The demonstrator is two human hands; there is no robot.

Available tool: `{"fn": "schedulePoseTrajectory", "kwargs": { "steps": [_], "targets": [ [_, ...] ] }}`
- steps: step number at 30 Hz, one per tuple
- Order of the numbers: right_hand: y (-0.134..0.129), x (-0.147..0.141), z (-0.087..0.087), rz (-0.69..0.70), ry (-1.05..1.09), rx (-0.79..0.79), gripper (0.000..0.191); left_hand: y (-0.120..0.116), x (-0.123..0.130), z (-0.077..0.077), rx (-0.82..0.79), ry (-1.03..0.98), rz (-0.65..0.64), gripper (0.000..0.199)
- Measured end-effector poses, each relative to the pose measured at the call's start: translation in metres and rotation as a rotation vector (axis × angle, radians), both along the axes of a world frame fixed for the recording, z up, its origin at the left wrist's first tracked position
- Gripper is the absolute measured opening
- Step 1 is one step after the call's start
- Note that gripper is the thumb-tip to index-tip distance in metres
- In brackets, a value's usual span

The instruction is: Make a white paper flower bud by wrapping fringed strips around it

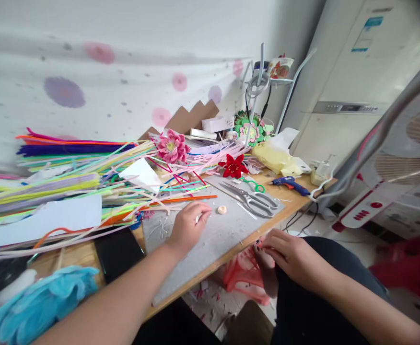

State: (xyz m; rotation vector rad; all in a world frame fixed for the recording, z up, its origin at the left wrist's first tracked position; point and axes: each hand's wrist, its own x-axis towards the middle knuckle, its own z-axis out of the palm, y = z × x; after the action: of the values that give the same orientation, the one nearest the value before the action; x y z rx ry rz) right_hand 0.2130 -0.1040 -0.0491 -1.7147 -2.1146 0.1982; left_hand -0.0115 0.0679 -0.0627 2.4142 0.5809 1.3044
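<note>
My left hand (189,225) rests over the grey mat (210,249), fingers curled together. A tiny whitish bit shows at its fingertips, too small to name. Just right of it lies a small cream-coloured round coil (222,210). My right hand (285,249) is by the table's front edge above my leg, its fingers bent and pressed together; whatever they may hold is hidden. Grey-handled scissors (255,201) lie on the mat beyond the coil, with green-handled scissors (255,185) behind them. A red pipe-cleaner flower (233,166) sits at the mat's back edge.
Bundles of coloured pipe cleaners (62,177) cover the table's left side, near a black flat object (119,254) and a blue fluffy flower (44,304). A pink flower (173,146) is at the back. A blue glue gun (291,185) lies right; a fan (393,191) stands beyond.
</note>
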Motion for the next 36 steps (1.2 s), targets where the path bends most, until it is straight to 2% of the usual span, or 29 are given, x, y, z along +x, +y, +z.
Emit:
{"fn": "schedulePoseTrajectory", "kwargs": {
  "steps": [6,9,12,14,18,21,25,27,32,34,36],
  "targets": [
    [-0.011,-0.018,0.022,0.034,-0.038,-0.064,0.015,0.003,0.0,-0.007,-0.173,-0.092,0.118,0.011],
    [0.003,-0.019,0.033,0.109,-0.034,-0.063,0.013,0.002,-0.002,-0.006,-0.254,-0.122,0.154,0.011],
    [0.028,-0.017,0.038,0.168,0.034,-0.047,0.01,0.001,-0.002,-0.004,-0.345,-0.119,0.16,0.011],
    [0.047,-0.016,0.037,0.196,0.119,-0.026,0.008,-0.002,0.0,-0.004,-0.417,-0.103,0.15,0.012],
    [0.08,-0.018,0.027,0.147,0.386,0.008,0.02,-0.012,0.007,-0.002,-0.566,-0.055,0.114,0.009],
    [0.102,-0.022,0.02,0.15,0.549,-0.084,0.022,-0.017,0.011,-0.001,-0.644,-0.027,0.125,0.006],
    [0.123,-0.029,0.014,0.226,0.633,-0.219,0.014,-0.018,0.011,-0.001,-0.74,-0.02,0.153,0.009],
    [0.127,-0.032,0.011,0.232,0.654,-0.228,0.004,-0.019,0.01,0.001,-0.724,0.008,0.142,0.009],
    [0.117,-0.034,0.007,0.303,0.623,-0.217,0.009,-0.022,0.008,0.005,-0.558,0.165,0.026,0.014],
    [0.116,-0.028,0.01,0.361,0.599,-0.19,0.009,-0.02,0.006,0.006,-0.5,0.208,-0.044,0.013],
    [0.124,-0.012,0.016,0.396,0.565,-0.115,0.008,-0.017,0.004,0.006,-0.486,0.24,-0.062,0.012]
  ]
}}
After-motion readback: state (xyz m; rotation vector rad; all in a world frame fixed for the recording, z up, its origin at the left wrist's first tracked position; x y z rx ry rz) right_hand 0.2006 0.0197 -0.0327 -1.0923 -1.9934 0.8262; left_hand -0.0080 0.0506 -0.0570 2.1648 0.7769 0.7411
